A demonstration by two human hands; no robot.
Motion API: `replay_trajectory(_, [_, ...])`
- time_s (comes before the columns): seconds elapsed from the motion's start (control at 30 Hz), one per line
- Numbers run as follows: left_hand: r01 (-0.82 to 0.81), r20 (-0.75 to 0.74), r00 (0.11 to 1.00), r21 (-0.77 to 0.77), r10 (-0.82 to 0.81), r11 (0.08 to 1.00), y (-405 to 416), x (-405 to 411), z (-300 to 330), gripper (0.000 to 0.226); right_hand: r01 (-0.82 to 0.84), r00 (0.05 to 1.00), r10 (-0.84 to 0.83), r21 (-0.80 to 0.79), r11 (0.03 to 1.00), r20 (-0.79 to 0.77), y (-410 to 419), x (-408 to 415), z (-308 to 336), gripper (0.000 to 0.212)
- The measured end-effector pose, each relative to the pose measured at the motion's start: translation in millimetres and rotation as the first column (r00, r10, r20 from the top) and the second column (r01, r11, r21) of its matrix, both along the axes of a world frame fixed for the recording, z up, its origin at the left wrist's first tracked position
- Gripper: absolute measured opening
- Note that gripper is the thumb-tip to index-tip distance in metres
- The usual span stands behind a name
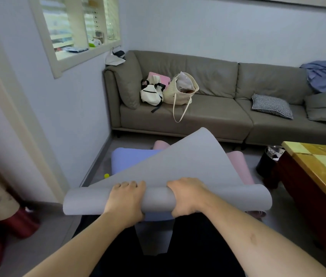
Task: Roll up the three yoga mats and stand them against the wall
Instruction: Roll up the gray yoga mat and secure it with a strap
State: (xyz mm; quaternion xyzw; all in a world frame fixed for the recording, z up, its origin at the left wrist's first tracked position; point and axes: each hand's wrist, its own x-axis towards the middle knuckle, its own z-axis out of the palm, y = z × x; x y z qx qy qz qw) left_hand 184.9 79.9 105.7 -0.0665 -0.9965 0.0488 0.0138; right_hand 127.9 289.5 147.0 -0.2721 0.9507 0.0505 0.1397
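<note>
While both hands, left (126, 198) and right (188, 194), curl tight round the grey mat's (170, 162) started roll, its free end lifts over the blue (130, 158) and pink (236, 158) mats (still flat); they should keep edges square, turns snug.

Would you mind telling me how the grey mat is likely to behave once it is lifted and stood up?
The grey mat looks floppy: its free end curls upward unsupported. It probably springs open if released, since the left hand and right hand both grip the loose roll. It seems light, being held up off the blue mat.
</note>
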Motion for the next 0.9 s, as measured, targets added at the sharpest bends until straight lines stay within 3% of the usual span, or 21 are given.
replay_trajectory(0.57, [0.058,0.310,0.946,0.114,-0.091,0.992,-3,-5,37,0.060,0.022,0.961,-0.018,-0.011,1.000,0.276,7,-6,11,0.064])
replay_trajectory(0.63, [0.053,0.337,0.937,0.125,-0.093,0.991,-5,-8,38,0.060,0.015,0.979,-0.012,-0.015,1.000,0.202,10,1,10,0.066])
replay_trajectory(0.8, [0.034,0.446,0.888,0.183,-0.113,0.983,-9,-19,43,0.065,-0.069,0.984,0.069,0.004,0.998,-0.163,12,32,-20,0.085])
replay_trajectory(0.9, [0.058,0.384,0.915,0.184,-0.126,0.981,-10,-12,37,0.065,-0.065,0.967,0.058,-0.020,0.998,-0.247,12,35,-30,0.065])
